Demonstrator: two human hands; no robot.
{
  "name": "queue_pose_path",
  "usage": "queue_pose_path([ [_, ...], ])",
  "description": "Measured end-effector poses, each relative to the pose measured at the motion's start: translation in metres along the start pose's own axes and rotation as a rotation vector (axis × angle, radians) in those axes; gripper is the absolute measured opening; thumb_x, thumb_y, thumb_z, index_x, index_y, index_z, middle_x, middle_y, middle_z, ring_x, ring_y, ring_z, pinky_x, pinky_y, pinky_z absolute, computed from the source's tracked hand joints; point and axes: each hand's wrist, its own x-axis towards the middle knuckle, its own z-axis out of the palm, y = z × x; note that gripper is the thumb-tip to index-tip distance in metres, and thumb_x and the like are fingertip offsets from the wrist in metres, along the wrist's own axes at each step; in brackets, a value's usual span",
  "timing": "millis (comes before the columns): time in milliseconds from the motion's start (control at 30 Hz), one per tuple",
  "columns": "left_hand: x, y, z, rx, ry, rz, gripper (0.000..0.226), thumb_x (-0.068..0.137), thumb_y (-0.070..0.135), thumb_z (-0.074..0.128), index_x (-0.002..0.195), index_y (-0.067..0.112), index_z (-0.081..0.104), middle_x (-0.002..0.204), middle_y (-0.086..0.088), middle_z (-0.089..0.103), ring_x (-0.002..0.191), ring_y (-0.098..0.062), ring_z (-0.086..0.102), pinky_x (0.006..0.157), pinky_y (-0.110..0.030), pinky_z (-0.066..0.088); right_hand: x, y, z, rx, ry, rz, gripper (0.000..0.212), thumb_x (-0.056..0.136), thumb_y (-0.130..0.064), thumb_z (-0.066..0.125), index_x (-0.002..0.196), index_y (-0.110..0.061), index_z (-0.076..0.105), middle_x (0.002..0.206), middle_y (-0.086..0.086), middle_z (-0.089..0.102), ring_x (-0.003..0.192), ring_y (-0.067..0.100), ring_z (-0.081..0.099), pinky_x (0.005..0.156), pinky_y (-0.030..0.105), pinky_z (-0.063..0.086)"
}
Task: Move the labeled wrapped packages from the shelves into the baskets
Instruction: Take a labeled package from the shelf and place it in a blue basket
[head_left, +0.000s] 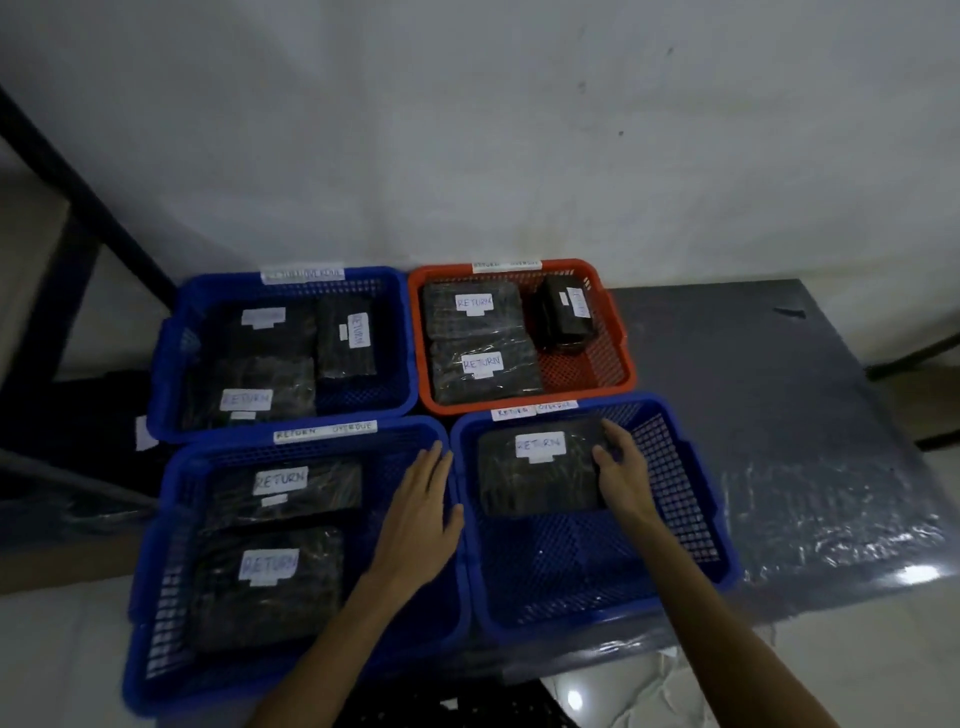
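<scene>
Packages (540, 470) are filling all four baskets; I'm seating one beside the red basket (613, 374), right hand (621, 475) clasping it, left hand (418, 519) spread flat.

Four mesh baskets sit in a two-by-two block, three blue and one orange basket (618, 332) at the far right. Nearer than the orange basket, the blue basket (680, 499) holds one dark wrapped package (540, 478) lying flat, white label reading RETURN; the others hold two or three alike

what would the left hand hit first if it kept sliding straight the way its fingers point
Probably the far rim of the near-left blue basket, just beyond the left hand fingertips; past that sits the orange basket. Depth is unclear, so it may pass above.
</scene>
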Motion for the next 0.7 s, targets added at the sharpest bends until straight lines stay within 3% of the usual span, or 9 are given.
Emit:
queue_pose_path([
  [100, 0.005, 0.007, 0.029, 0.034, 0.002, -0.051, 0.071, 0.088, 0.052, 0.012, 0.146, 0.016, -0.006, 0.154, 0.004, -0.016, 0.141, -0.009, -0.016, 0.114, -0.025, -0.009, 0.013, 0.026, 0.016, -0.013, -0.079, -0.005, 0.043, 0.097, -0.009, 0.046, 0.139, -0.013, 0.04, 0.138, 0.009, 0.047, 0.113, 0.016, 0.048, 0.089, 0.028, 0.043],
  [233, 0.005, 0.017, 0.054, 0.018, 0.062, -0.135, 0.065, 0.095, 0.039, 0.024, 0.147, 0.014, -0.006, 0.156, 0.002, -0.014, 0.142, -0.011, -0.014, 0.116, -0.03, -0.006, 0.025, 0.054, 0.023, -0.084, -0.149, 0.001, 0.053, 0.095, -0.018, 0.053, 0.143, -0.012, 0.033, 0.145, 0.01, 0.04, 0.132, 0.024, 0.039, 0.103, 0.03, 0.035],
  [333, 0.007, 0.019, 0.057, 0.006, 0.085, -0.179, 0.062, 0.098, 0.028, 0.032, 0.147, 0.016, -0.005, 0.156, 0.004, -0.013, 0.142, -0.01, -0.015, 0.117, -0.034, -0.003, 0.03, 0.065, 0.016, -0.269, -0.303, -0.003, 0.092, 0.077, -0.041, 0.073, 0.149, -0.016, 0.021, 0.146, 0.01, 0.027, 0.136, 0.029, 0.025, 0.112, 0.045, 0.028],
  [400, 0.006, 0.02, 0.058, 0.01, 0.097, -0.186, 0.061, 0.096, 0.036, 0.025, 0.147, 0.017, -0.004, 0.156, 0.005, -0.012, 0.142, -0.009, -0.015, 0.116, -0.032, -0.005, 0.031, 0.067, 0.013, -0.384, -0.421, 0.001, 0.128, 0.058, -0.049, 0.085, 0.151, -0.018, 0.003, 0.142, 0.009, 0.016, 0.134, 0.029, 0.018, 0.114, 0.047, 0.023],
  [467, 0.006, 0.02, 0.058, 0.015, 0.102, -0.191, 0.063, 0.093, 0.042, 0.016, 0.147, 0.017, -0.004, 0.156, 0.005, -0.01, 0.142, -0.008, -0.014, 0.115, -0.026, -0.009, 0.031, 0.068, 0.015, -0.489, -0.476, -0.046, 0.147, 0.046, -0.053, 0.088, 0.15, -0.019, -0.011, 0.14, 0.009, 0.011, 0.134, 0.03, 0.016, 0.114, 0.047, 0.02],
  [567, 0.005, 0.02, 0.058, 0.022, 0.113, -0.188, 0.065, 0.092, 0.044, 0.013, 0.148, 0.016, -0.002, 0.157, 0.005, -0.008, 0.142, -0.008, -0.012, 0.113, -0.022, -0.012, 0.034, 0.069, 0.02, -0.541, -0.454, -0.099, 0.15, 0.045, -0.051, 0.089, 0.148, -0.017, -0.014, 0.138, 0.011, 0.013, 0.132, 0.031, 0.019, 0.113, 0.046, 0.021],
  [700, 0.005, 0.02, 0.057, 0.029, 0.089, -0.216, 0.064, 0.094, 0.043, 0.019, 0.149, 0.016, 0.0, 0.156, 0.006, -0.009, 0.143, -0.009, -0.009, 0.116, -0.029, -0.004, 0.039, 0.064, 0.023, -0.526, -0.433, -0.113, 0.147, 0.048, -0.05, 0.088, 0.148, -0.016, -0.014, 0.137, 0.01, 0.016, 0.131, 0.031, 0.02, 0.112, 0.046, 0.023],
])
